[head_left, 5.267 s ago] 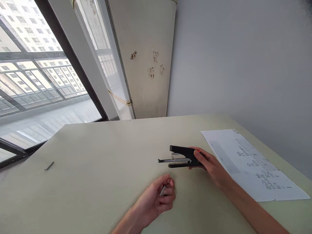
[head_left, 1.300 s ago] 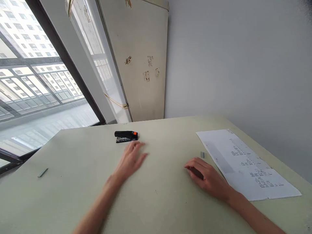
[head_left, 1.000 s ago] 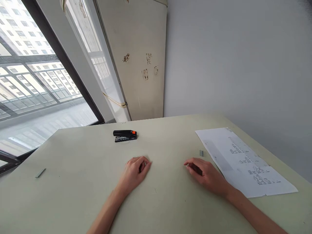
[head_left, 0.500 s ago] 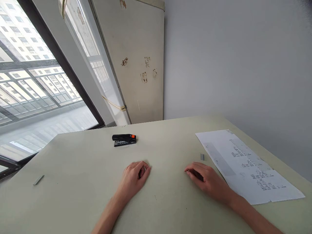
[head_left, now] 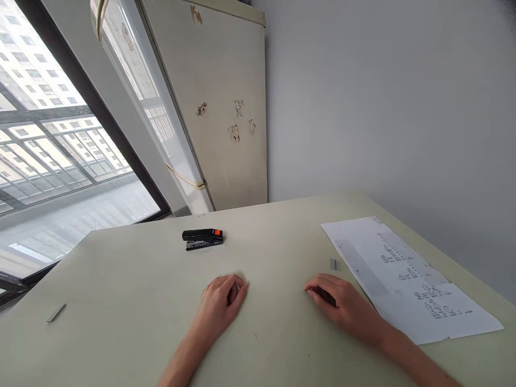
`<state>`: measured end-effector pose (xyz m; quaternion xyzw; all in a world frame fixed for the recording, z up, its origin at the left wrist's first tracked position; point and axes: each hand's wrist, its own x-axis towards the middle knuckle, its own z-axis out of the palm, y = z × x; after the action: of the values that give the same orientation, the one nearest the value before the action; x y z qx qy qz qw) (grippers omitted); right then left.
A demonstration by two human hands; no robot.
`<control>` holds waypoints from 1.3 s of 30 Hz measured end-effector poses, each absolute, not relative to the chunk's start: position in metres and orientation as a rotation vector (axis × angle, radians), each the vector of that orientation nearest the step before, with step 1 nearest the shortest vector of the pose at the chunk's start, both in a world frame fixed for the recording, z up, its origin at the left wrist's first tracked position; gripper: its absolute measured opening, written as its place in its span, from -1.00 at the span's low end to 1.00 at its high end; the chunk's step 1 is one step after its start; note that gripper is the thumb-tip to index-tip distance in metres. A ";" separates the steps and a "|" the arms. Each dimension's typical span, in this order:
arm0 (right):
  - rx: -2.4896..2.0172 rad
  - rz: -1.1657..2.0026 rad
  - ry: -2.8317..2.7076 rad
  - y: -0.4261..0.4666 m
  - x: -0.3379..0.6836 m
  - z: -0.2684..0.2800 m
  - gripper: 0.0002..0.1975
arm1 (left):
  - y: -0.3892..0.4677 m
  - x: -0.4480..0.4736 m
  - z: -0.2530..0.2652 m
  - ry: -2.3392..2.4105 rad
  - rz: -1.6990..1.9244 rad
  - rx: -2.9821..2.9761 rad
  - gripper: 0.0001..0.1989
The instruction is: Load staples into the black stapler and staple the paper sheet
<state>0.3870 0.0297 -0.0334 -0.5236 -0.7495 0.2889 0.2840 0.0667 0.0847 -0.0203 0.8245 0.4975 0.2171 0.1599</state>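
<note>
My left hand rests on the pale table, its fingers curled in and the thumb against the index finger. Nothing shows in it. Beyond it lies a black stapler with an orange patch, apart from the fingers. To the right, my right hand also lies on the table with curled fingers, thumb and fingertip close together around a dark hollow with no object visible. Just past its knuckles is a small grey strip of staples. Printed paper sheets lie beside this hand, partly behind the right wrist.
Another thin grey strip lies at the table's left side. Behind the table stand a worn, pale refrigerator and a grey wall. A window is at the left.
The view has tilted slightly, so the stapler, strips and hands appear a little lower in the picture. Both hands keep their curled pose and place on the table.
</note>
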 end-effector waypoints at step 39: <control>-1.552 0.468 -1.799 0.030 0.396 -0.040 -0.70 | 0.083 0.066 -0.019 1.412 0.654 2.361 -0.68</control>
<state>0.3963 0.0296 -0.0399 -0.5999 -0.6952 0.1809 0.3523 0.0657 0.0834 -0.0187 0.8248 0.4931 0.2284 0.1563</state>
